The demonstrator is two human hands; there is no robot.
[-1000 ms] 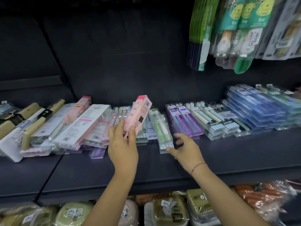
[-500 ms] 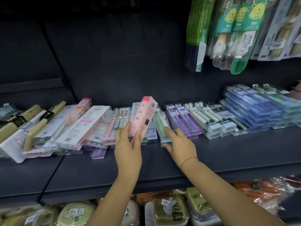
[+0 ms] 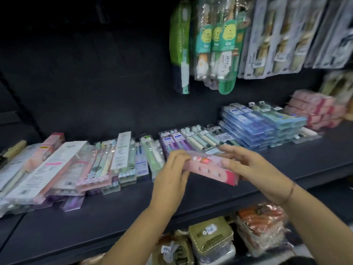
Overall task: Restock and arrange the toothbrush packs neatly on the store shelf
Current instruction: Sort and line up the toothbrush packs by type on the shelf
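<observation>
Head | both hands: left (image 3: 170,170), right (image 3: 254,165) | gripping pink pack (image 3: 210,168) ends, above shelf (image 3: 114,217)

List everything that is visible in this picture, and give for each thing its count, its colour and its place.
pink box: one, pink, held level before the shelf by both hands
shelf: one, dark grey, across the middle
purple packs: several, purple, on the shelf behind the pink box
blue packs: one stack, blue, on the shelf, right
stacked pink boxes: several, pink, far right of the shelf
white box: one, white, shelf left
hanging packs: several, green, above right
wrapped goods: several, olive and orange, below the shelf
left hand: one, grips the box's left end
right hand: one, grips its right end
</observation>
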